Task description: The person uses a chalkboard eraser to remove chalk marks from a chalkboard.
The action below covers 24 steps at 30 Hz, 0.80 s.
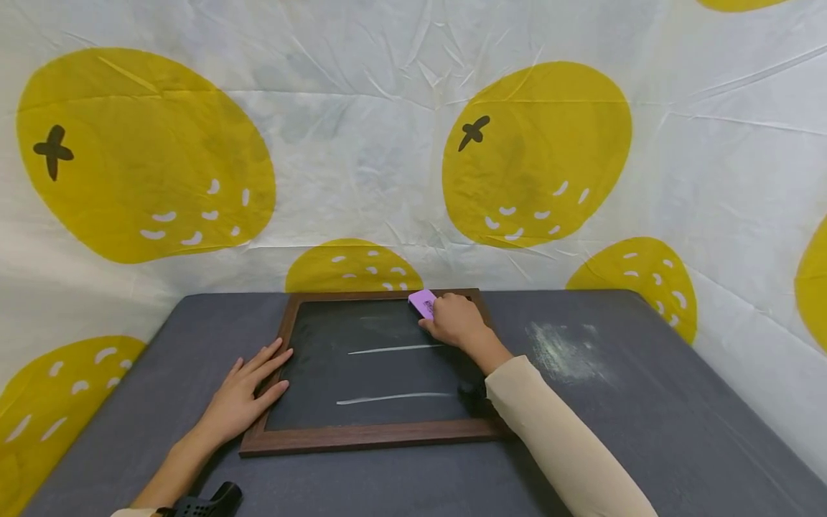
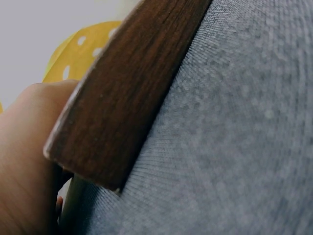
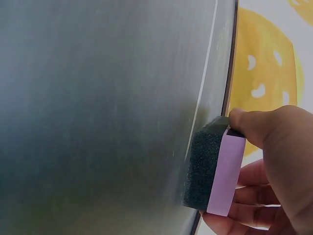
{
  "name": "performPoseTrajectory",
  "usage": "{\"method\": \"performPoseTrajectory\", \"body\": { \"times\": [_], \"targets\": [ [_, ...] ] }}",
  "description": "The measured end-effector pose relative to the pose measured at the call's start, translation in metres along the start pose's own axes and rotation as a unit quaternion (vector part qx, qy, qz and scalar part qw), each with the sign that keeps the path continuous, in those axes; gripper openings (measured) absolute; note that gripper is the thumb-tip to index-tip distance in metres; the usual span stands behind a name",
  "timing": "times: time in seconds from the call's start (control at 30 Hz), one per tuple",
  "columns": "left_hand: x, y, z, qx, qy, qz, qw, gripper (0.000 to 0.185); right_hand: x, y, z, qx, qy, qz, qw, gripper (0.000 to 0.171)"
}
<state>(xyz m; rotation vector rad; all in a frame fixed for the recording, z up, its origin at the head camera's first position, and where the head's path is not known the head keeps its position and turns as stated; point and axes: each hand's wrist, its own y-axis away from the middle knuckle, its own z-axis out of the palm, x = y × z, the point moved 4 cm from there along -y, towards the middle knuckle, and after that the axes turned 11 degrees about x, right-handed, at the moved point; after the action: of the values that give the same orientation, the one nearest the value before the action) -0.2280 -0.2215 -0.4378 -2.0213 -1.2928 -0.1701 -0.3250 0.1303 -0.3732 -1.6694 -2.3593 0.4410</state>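
The grip of the right hand [image 1: 457, 322] is clamped on the purple eraser [image 1: 423, 303], which is at the upper right part of the blackboard [image 1: 388, 375], while the left hand [image 1: 240, 396] lies with fingers apart on the left side of the wooden frame [image 1: 375, 436]. I judge the wiping is only partly done: near the top there is a faint smear [image 1: 376, 318], but two white chalk lines [image 1: 394, 350] are left.
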Motion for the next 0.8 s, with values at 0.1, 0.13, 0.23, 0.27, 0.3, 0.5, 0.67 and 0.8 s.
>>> {"method": "performPoseTrajectory", "body": {
  "times": [0.1,0.13,0.23,0.27,0.3,0.5,0.67,0.8],
  "targets": [
    [0.0,0.0,0.0,0.002,0.0,0.002,1.0,0.054,-0.007,-0.003,0.001,-0.007,0.002,0.005,1.0,0.039],
    [0.0,0.0,0.0,0.002,0.0,0.002,1.0,0.054,-0.009,-0.004,0.002,-0.01,0.001,0.006,1.0,0.038],
    [0.001,0.0,-0.001,0.002,0.003,0.001,1.0,0.054,-0.017,-0.008,0.003,-0.019,0.002,0.009,1.0,0.039],
    [0.0,0.0,-0.001,0.001,0.002,0.001,1.0,0.054,-0.02,-0.009,0.003,-0.022,0.002,0.008,1.0,0.039],
    [0.0,0.0,-0.001,0.002,0.003,0.001,1.0,0.054,-0.024,-0.011,0.003,-0.025,0.002,0.005,1.0,0.039],
    [0.0,-0.001,-0.003,0.003,0.003,0.002,1.0,0.054,-0.045,-0.02,0.005,-0.039,-0.004,-0.008,0.999,0.04],
    [0.0,-0.001,-0.002,-0.003,0.003,0.002,1.0,0.054,-0.059,-0.024,0.011,-0.055,-0.007,-0.011,0.998,0.047],
    [0.0,-0.001,-0.002,0.001,0.001,0.002,1.0,0.054,-0.067,-0.027,0.012,-0.057,-0.006,-0.025,0.998,0.05]
  ]
}}
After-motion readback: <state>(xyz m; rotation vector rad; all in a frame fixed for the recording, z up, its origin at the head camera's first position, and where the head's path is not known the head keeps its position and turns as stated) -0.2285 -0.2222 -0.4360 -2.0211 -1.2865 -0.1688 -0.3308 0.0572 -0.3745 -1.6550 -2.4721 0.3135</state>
